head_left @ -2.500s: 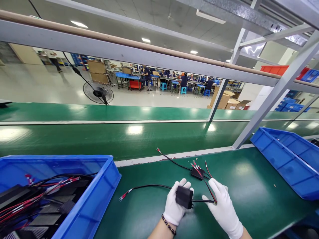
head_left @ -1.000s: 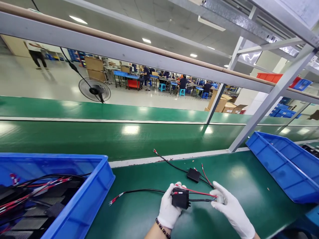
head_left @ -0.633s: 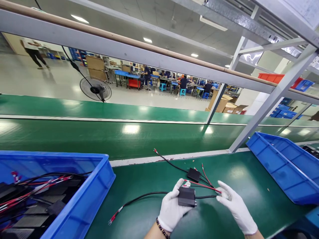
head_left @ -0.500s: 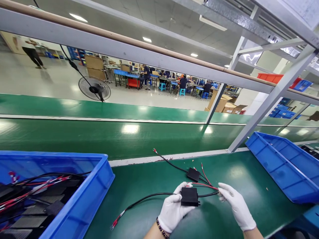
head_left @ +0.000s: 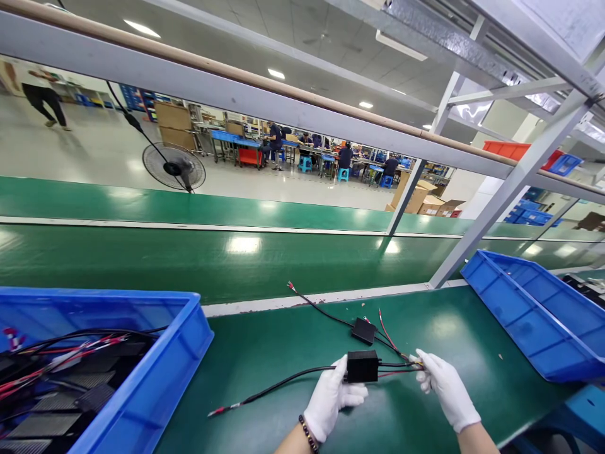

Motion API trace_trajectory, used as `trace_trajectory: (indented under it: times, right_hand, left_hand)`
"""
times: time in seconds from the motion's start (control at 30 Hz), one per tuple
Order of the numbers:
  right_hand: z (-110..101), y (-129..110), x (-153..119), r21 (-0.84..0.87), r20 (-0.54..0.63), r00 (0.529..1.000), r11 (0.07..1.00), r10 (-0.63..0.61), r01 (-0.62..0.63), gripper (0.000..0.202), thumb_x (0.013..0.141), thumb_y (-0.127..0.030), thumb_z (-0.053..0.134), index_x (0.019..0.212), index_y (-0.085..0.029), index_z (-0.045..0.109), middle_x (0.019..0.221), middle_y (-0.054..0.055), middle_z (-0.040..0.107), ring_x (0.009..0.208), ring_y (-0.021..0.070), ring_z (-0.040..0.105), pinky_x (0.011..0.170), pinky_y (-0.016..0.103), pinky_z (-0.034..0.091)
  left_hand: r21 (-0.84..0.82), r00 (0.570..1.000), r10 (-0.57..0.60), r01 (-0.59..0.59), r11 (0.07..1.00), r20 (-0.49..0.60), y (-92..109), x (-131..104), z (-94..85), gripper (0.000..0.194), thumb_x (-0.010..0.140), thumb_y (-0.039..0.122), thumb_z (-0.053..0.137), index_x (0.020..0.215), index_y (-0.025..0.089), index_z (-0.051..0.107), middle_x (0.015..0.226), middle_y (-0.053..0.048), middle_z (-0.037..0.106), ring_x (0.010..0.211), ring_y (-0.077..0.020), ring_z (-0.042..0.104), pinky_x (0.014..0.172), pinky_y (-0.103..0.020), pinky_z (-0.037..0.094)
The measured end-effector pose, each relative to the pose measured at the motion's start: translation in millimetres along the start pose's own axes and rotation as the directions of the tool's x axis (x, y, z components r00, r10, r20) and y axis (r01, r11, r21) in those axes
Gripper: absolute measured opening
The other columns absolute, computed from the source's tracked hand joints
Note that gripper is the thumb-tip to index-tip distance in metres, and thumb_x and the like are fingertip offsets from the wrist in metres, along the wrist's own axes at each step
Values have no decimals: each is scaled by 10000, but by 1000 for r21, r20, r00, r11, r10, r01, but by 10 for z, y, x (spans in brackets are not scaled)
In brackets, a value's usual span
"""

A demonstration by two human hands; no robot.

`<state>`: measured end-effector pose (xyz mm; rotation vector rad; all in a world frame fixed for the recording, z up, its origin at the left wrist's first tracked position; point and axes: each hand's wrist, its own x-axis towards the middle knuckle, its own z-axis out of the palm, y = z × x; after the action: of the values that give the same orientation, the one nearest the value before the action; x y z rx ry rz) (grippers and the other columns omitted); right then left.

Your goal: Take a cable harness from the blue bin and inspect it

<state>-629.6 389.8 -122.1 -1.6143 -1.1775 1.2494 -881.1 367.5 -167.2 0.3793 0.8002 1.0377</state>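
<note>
My left hand [head_left: 333, 394], white-gloved, grips a black box-shaped module [head_left: 362, 366] by its left end, above the green work surface. A black cable [head_left: 278, 381] runs left from the module to red-tipped terminals. From its right side, black and red wires [head_left: 394, 369] reach my right hand [head_left: 442, 384], also gloved, whose fingers pinch their ends. Just behind lies a second black module [head_left: 363, 330] on the surface, its own cable stretching up and left and its wires trailing right, close to my right fingertips.
A blue bin [head_left: 189, 353] full of similar modules and wires stands at the left. Another blue bin [head_left: 534, 315] sits at the right, near a slanted metal post [head_left: 510, 189]. Behind runs a green belt [head_left: 189, 255]. A blue stool [head_left: 579, 416] shows at lower right.
The held module has turned in my left hand, so a different face shows. Its red wire now runs below the black ones. The wire ends stay in my right fingers.
</note>
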Motion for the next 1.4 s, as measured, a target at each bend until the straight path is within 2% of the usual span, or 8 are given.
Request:
trace_trajectory:
  times: [0.27,0.47,0.57,0.63,0.8,0.97,1.23,1.4]
  right_hand:
    - [35,-71,-57,-116,-1,999,992,54,-54,569,806,-705,531,870,-148,627,515,-36,504,449,100,439,457,224,324]
    - [-25,72,22,-214,8,997,974,73,-70,506,797,-668,523,766,-168,592,533,-2,552,466,136,495,462,250,373]
    - [-10,133,22,-428,-26,998,903,-62,45,444,775,-575,539,909,-163,636,932,118,690,829,249,658,705,349,527]
    - [95,129,-42,-554,-11,974,813,-225,181,601,767,-530,558,1231,-149,564,1304,152,559,1173,287,554,967,424,475]
    - [594,129,-259,-665,337,878,574,-341,478,926,588,-366,758,1416,-122,422,1468,168,386,1354,341,354,1124,502,324]
    - [838,264,-241,-578,294,907,699,-301,420,664,646,-230,642,1294,-137,532,1326,142,547,1251,283,491,1114,477,358]
    - [815,374,-223,-331,290,934,894,-207,301,807,541,-99,578,1331,-192,442,1392,88,475,1308,226,420,1157,421,292]
    - [914,245,-345,-392,281,944,878,-171,275,762,590,-207,709,1317,-181,482,1365,116,516,1280,281,457,1133,441,326]
  left_hand:
    - [89,1000,-19,21,996,-23,-35,8,-23,777,709,755,555,765,-10,676,484,-102,573,385,-186,584,327,-218,410]
    - [135,998,24,-16,991,-57,-48,8,-29,831,668,815,519,751,5,683,479,-97,581,392,-191,594,333,-224,416]
    - [210,994,65,-46,977,-84,-72,-4,-8,794,697,831,458,612,58,623,473,-117,590,395,-197,598,348,-235,416]
    - [262,996,69,-51,964,-60,-108,-9,7,760,713,833,426,547,104,566,448,-110,581,376,-185,579,345,-234,398]
    - [349,991,132,-122,929,-6,-189,-65,-5,662,725,798,460,627,151,564,488,-62,616,440,-179,603,409,-249,441]
    - [434,961,268,-272,859,73,-159,-171,-73,743,804,768,378,951,106,682,729,-105,720,700,-210,681,713,-317,548]
    - [367,909,297,-394,843,293,-132,-188,-131,786,852,743,297,1040,86,686,646,-102,677,591,-200,652,571,-298,518]
    - [475,888,343,-455,753,307,-57,-182,-93,678,804,719,470,995,101,672,783,-106,687,657,-190,631,631,-296,503]
